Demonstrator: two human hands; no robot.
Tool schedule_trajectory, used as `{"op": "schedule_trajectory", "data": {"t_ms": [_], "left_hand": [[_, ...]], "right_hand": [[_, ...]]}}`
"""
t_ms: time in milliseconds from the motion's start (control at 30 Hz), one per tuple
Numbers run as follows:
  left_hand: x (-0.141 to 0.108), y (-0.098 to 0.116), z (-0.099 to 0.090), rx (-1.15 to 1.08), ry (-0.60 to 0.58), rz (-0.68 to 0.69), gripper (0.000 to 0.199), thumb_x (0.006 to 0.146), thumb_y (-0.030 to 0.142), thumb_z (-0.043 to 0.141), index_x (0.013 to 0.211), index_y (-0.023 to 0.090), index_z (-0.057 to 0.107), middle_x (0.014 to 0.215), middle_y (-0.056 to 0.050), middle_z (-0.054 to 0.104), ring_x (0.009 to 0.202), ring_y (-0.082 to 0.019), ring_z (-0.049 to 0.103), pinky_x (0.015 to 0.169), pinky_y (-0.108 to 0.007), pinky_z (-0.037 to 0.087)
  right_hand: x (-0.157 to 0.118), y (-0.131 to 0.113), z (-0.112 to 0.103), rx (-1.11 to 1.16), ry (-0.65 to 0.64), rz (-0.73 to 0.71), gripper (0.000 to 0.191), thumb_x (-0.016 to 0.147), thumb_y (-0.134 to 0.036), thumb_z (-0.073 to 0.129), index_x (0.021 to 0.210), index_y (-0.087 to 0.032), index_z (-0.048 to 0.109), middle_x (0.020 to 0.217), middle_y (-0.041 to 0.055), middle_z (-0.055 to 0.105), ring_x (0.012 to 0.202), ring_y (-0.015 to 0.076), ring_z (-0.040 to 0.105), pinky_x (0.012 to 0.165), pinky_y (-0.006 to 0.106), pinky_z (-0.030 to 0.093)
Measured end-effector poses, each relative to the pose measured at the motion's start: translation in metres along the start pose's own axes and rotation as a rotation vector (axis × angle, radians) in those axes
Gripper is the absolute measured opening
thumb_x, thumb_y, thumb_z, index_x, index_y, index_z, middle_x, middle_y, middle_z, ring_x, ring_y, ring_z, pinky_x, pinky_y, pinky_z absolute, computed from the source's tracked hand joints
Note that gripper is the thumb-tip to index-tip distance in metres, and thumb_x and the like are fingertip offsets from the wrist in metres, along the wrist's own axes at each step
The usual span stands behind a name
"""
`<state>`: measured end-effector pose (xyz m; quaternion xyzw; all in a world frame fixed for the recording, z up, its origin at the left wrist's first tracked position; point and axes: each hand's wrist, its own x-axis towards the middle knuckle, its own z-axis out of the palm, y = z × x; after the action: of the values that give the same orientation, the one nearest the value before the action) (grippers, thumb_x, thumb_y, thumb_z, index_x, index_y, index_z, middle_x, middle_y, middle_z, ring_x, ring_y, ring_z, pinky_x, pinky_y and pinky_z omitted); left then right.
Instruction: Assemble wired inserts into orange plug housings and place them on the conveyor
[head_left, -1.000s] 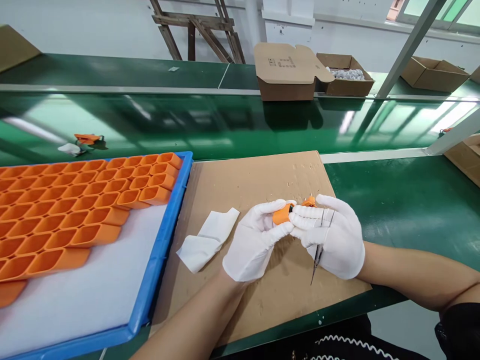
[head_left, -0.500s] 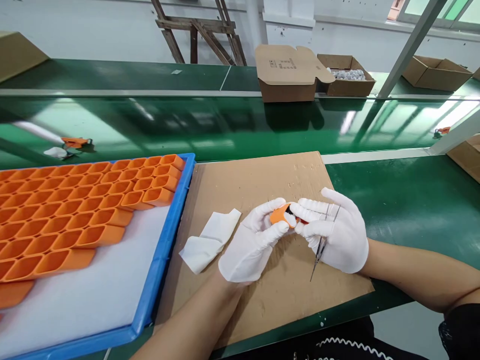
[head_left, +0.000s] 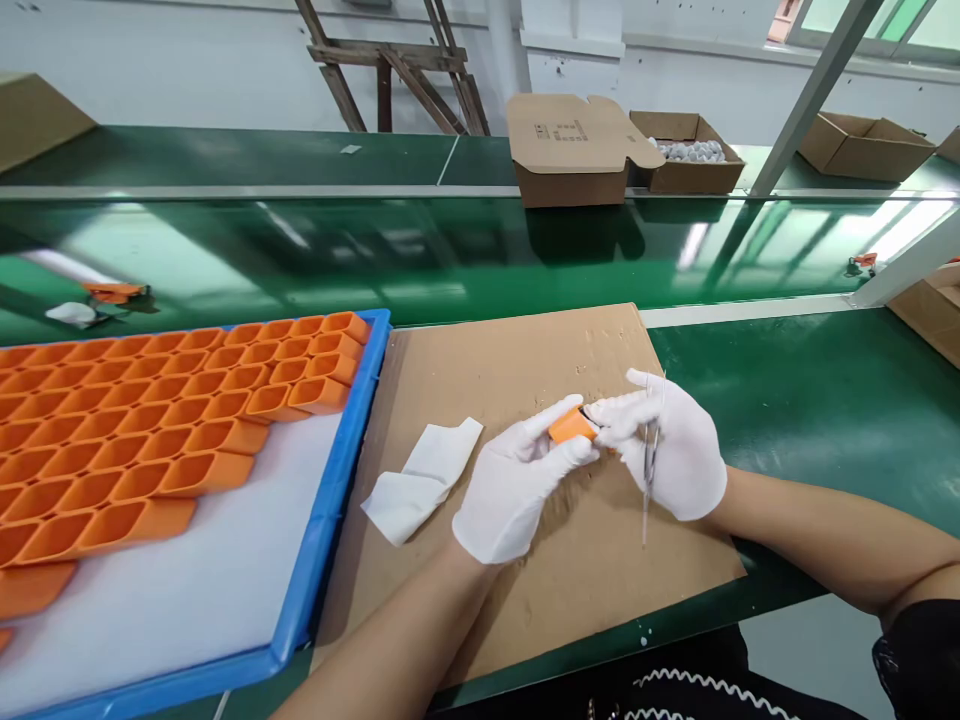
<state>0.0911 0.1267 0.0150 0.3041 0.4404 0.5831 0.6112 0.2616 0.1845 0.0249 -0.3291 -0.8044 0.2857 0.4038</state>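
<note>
In a white glove, my left hand (head_left: 514, 480) is closed around a small orange plastic housing (head_left: 574, 427), gripping it between thumb and fingers. A dark spot shows at the housing's right end. My right hand (head_left: 667, 445), also gloved, has its fingertips at that end; what they pinch there is hidden. Metal tweezers (head_left: 649, 460) are held in the right hand, tucked among the fingers with the points hanging down. Both hands are above a brown cardboard sheet (head_left: 517, 360). A folded white cloth or paper (head_left: 424, 480) lies left of my left hand.
At left, a blue tray (head_left: 322, 520) holds rows of orange sleeves (head_left: 157, 440) on a white liner. Beyond runs a glossy green conveyor belt (head_left: 420, 250) carrying an orange part (head_left: 116, 292). Cardboard boxes (head_left: 570, 150) stand on the far shelf, and a slanted metal post (head_left: 817, 95) rises at right.
My right hand has turned, its fingers closing in over the housing's end, and the tweezers now hang more upright. Orange parts on the belt have shifted left.
</note>
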Motion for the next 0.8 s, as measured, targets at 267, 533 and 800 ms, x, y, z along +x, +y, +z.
{"op": "schedule_trajectory", "data": {"t_ms": [267, 533, 800], "left_hand": [[-0.006, -0.002, 0.0, 0.66, 0.248, 0.475, 0.038, 0.068, 0.033, 0.091, 0.105, 0.032, 0.081, 0.075, 0.001, 0.065, 0.067, -0.018, 0.058, 0.067, -0.031, 0.051], [-0.007, 0.0, 0.0, 0.751, 0.227, 0.6, 0.03, 0.077, 0.031, 0.086, 0.106, 0.032, 0.079, 0.076, 0.0, 0.066, 0.065, -0.017, 0.057, 0.063, -0.03, 0.048], [-0.007, 0.002, 0.003, 0.796, 0.178, 0.316, 0.055, 0.074, 0.045, 0.084, 0.123, 0.024, 0.072, 0.105, -0.005, 0.076, 0.072, -0.018, 0.069, 0.076, -0.038, 0.061]], "right_hand": [[-0.004, 0.008, 0.007, 0.761, -0.204, 0.513, 0.038, 0.084, -0.053, 0.077, 0.082, -0.022, 0.055, 0.074, -0.0024, 0.062, 0.067, 0.0136, 0.059, 0.063, 0.029, 0.049], [-0.005, 0.011, 0.007, 0.766, -0.213, 0.479, 0.037, 0.086, -0.052, 0.077, 0.083, -0.021, 0.057, 0.073, -0.0018, 0.064, 0.066, 0.0128, 0.059, 0.061, 0.028, 0.045], [0.002, 0.003, 0.005, 0.482, 0.016, 0.202, 0.018, 0.09, -0.035, 0.074, 0.087, -0.024, 0.06, 0.082, 0.0002, 0.071, 0.08, 0.0179, 0.072, 0.076, 0.037, 0.061]]}}
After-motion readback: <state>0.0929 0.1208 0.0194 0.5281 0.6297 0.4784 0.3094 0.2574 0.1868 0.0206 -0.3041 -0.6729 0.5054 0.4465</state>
